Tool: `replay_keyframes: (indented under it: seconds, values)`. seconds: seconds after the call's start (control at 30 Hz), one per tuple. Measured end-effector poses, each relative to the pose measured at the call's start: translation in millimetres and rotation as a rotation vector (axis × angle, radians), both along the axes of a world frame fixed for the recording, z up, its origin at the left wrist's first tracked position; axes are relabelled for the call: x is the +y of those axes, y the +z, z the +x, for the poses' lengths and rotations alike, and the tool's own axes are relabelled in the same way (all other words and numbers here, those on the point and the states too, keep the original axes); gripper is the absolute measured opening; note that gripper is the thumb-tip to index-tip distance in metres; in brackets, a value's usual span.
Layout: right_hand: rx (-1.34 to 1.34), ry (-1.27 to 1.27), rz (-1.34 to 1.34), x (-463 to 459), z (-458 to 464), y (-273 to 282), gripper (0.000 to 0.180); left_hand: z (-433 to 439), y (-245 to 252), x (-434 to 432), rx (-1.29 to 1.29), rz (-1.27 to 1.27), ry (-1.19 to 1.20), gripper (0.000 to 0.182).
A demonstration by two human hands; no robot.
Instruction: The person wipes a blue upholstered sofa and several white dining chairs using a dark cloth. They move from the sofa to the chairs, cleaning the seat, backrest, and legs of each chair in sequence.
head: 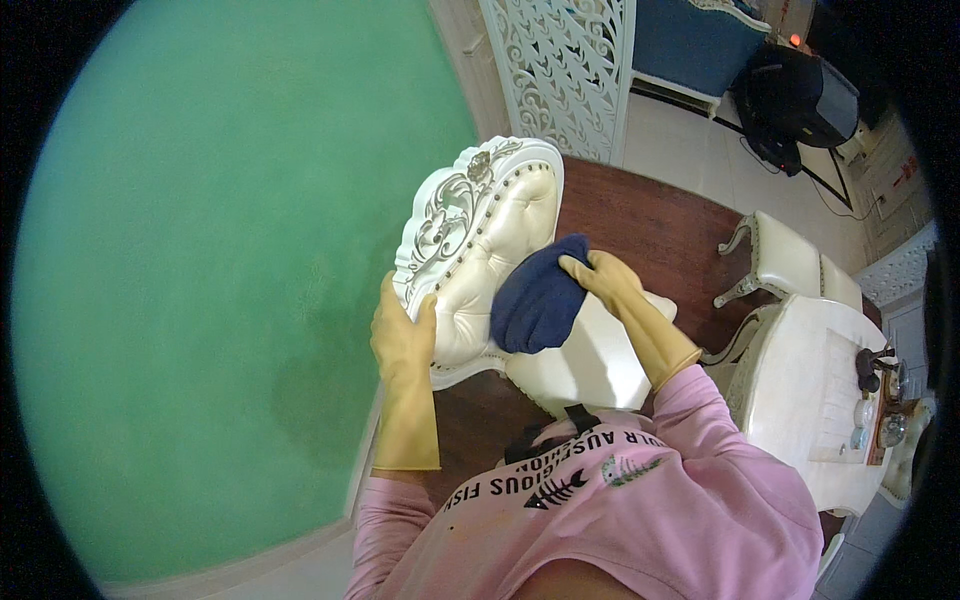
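Observation:
In front of me stands a white chair with a carved backrest frame [450, 202], silver scrollwork and a tufted cream back cushion [487, 255] edged with studs. My left hand [403, 334], in a yellow rubber glove, grips the side edge of that frame. A bunched navy-blue cloth [536, 300] is held by my right hand [602, 277], gloved the same way, with the thumb over its upper edge. The cloth hangs over the lower part of the back cushion and hides some of it. Below it shows the cream seat [592, 360].
A green wall [225, 262] rises close on the left. White openwork panel [570, 82] stands behind the chair. To the right are an oval white table [787, 382] bearing a dark figurine [870, 369] and glassware, and a cream stool [784, 255]. A black machine [795, 94] sits farther back.

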State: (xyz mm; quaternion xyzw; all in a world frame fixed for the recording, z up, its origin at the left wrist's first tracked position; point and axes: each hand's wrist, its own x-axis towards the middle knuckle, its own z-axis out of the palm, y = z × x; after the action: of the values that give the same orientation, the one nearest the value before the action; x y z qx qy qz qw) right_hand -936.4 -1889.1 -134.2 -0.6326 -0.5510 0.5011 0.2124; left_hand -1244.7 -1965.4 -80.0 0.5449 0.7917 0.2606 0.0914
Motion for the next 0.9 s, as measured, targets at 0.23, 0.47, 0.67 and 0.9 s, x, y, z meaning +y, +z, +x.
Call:
replay_keyframes:
  seconds: [0.23,0.47,0.67,0.9]
  values:
    - [0.776,-0.226,-0.223,-10,20,-91,0.046,8,5,-2,-0.007,0.009,0.026,0.070]
    - [0.488,-0.125,-0.422,-6,40,-135,0.042,21,18,-1,-0.051,0.005,0.112,0.069]
    - [0.140,0.241,-0.084,34,73,-69,0.050,21,13,2,-0.122,0.054,0.121,0.065]
    - [0.174,0.225,-0.004,13,51,-15,0.033,19,8,3,-0.145,0.009,0.178,0.063]
